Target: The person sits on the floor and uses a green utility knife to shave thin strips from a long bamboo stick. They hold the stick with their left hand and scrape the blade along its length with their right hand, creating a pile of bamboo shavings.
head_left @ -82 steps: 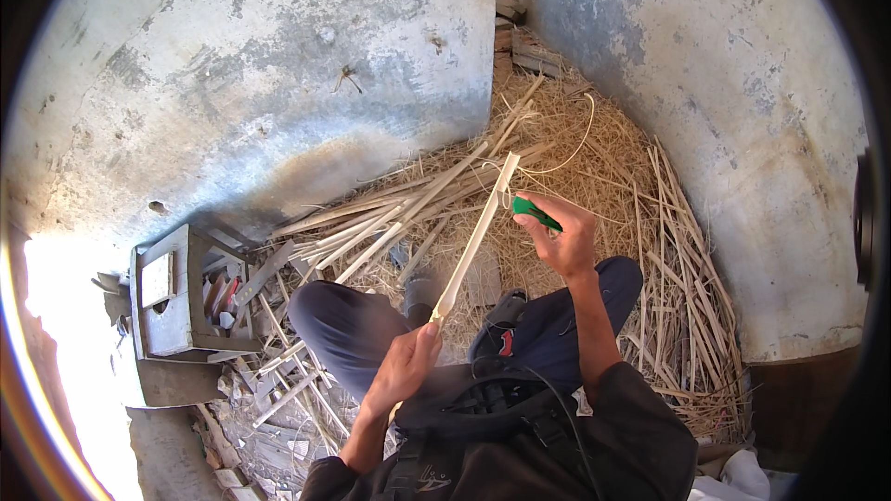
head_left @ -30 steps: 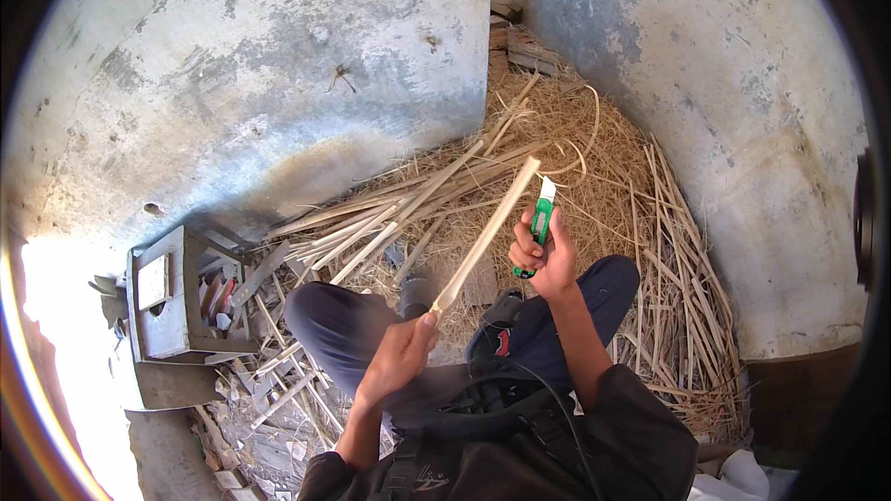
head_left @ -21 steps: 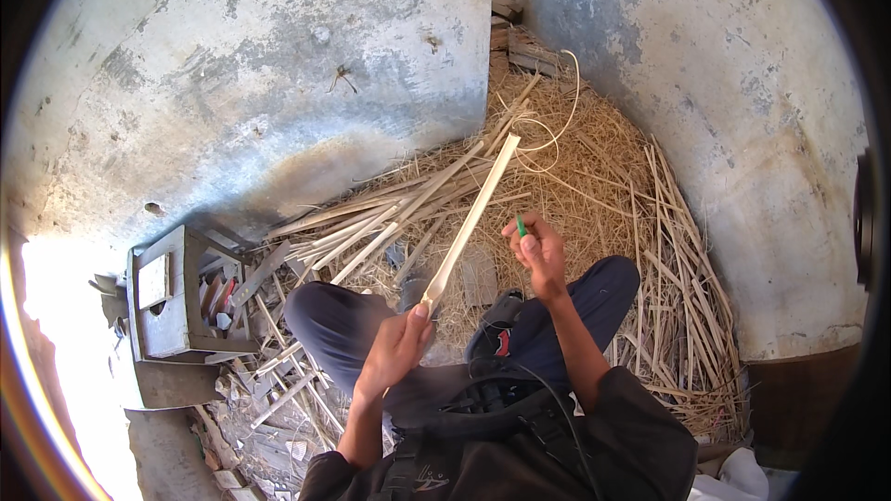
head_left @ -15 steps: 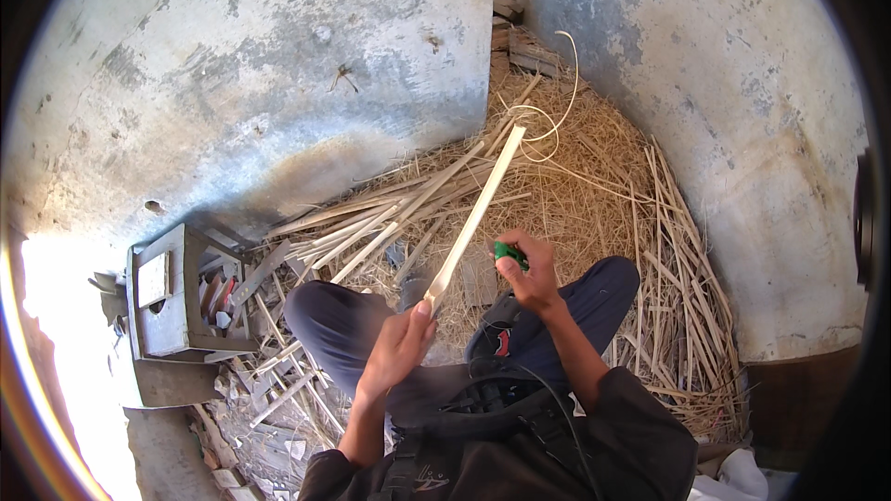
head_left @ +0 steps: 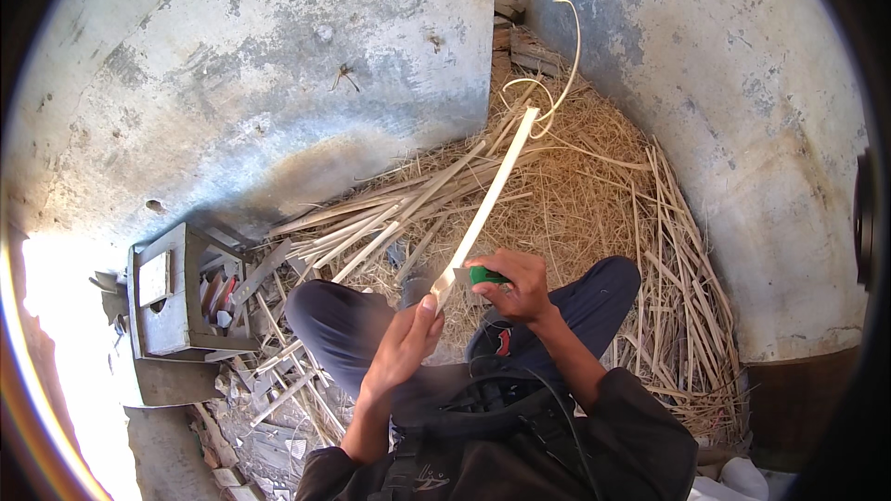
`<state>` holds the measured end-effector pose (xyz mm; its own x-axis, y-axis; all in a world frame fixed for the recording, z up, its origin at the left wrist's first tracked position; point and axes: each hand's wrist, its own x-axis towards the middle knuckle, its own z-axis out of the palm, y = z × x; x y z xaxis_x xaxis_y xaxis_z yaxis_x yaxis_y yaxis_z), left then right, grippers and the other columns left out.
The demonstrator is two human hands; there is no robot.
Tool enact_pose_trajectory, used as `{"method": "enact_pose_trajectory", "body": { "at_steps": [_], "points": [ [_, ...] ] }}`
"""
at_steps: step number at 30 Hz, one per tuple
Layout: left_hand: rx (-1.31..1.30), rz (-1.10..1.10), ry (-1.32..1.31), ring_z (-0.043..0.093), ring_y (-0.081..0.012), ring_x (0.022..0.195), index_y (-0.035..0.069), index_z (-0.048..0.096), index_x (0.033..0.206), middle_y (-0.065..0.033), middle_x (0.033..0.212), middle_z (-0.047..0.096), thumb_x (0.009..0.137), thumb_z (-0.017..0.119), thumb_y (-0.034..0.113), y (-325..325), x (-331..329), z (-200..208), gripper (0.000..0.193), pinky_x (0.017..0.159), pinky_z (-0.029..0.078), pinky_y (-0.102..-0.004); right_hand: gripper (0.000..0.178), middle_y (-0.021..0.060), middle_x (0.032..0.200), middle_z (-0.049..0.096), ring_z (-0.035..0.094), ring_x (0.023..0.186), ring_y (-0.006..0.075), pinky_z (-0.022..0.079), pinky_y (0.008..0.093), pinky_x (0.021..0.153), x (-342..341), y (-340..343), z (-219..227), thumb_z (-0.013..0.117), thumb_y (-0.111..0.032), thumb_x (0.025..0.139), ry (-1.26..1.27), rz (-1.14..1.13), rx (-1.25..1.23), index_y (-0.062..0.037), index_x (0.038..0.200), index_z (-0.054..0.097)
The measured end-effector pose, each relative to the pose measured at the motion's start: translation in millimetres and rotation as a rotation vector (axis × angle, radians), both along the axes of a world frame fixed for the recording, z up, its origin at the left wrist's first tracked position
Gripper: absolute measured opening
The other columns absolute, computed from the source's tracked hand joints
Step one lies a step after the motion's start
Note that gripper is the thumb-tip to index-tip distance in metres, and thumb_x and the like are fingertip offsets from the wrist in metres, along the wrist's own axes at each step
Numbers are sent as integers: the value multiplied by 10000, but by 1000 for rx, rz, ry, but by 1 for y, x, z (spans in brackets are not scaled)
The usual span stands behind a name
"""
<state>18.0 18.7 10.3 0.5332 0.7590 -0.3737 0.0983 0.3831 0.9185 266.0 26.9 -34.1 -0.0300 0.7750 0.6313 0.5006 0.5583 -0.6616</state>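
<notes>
A long pale wooden strip point(head_left: 495, 190), probably split bamboo or cane, slants up and away from my left hand point(head_left: 401, 343). That hand is closed round its near end. A thin curled shaving point(head_left: 576, 46) hangs off the strip's far end. In my right hand point(head_left: 522, 288) is a green-handled utility knife point(head_left: 486, 275), gripped between thumb and fingers. Its short blade points left and meets the strip just above my left fingers.
Straw-like shavings point(head_left: 585, 195) heap between the walls, with split sticks point(head_left: 371, 223) at left and more sticks point(head_left: 687, 306) along the right wall. A wooden box point(head_left: 165, 292) with odds and ends stands at left. My bent knees point(head_left: 608, 292) flank the work.
My right hand has moved left and down, bringing the knife blade against the strip. The strip's far end has shifted up and right, and its curled shaving has swung upward.
</notes>
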Motion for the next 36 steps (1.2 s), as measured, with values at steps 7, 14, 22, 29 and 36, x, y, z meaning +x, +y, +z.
{"method": "enact_pose_trajectory", "body": {
  "at_steps": [7, 14, 22, 29, 36],
  "points": [
    [41, 6, 21, 303, -92, 649, 93, 438, 819, 56, 708, 358, 1230, 258, 503, -2, 8, 0, 607, 608, 297, -309, 349, 61, 852, 776, 742, 699, 234, 549, 347, 610, -2, 1, 2, 900, -357, 899, 11, -16, 3, -118, 1146, 842],
    [87, 47, 121, 313, -100, 648, 79, 438, 802, 43, 702, 359, 1226, 247, 523, -5, 9, 4, 643, 616, 305, -313, 342, 62, 878, 803, 756, 697, 222, 563, 335, 613, -6, 0, 6, 903, -344, 897, 18, -52, 8, -114, 1144, 847],
    [104, 90, 149, 335, -105, 646, 55, 478, 810, 28, 687, 383, 1221, 244, 537, -6, 11, 6, 676, 608, 322, -327, 334, 61, 907, 820, 765, 698, 223, 573, 336, 614, -7, 1, 13, 898, -352, 905, -39, -106, -1, -123, 1143, 850],
    [146, 55, 217, 360, -116, 645, 31, 494, 805, 17, 685, 407, 1216, 249, 551, -6, 3, -4, 707, 612, 341, -336, 313, 46, 954, 842, 766, 688, 208, 567, 340, 600, 0, 6, 12, 897, -351, 907, -60, -157, 52, -128, 1122, 852],
    [178, 45, 243, 360, -134, 639, 26, 481, 789, 8, 674, 409, 1213, 257, 558, -6, 2, -1, 716, 612, 342, -355, 311, 10, 927, 836, 747, 664, 189, 545, 326, 578, 3, 5, 19, 887, -387, 911, -158, -180, 36, -148, 1108, 855]
  ]
}}
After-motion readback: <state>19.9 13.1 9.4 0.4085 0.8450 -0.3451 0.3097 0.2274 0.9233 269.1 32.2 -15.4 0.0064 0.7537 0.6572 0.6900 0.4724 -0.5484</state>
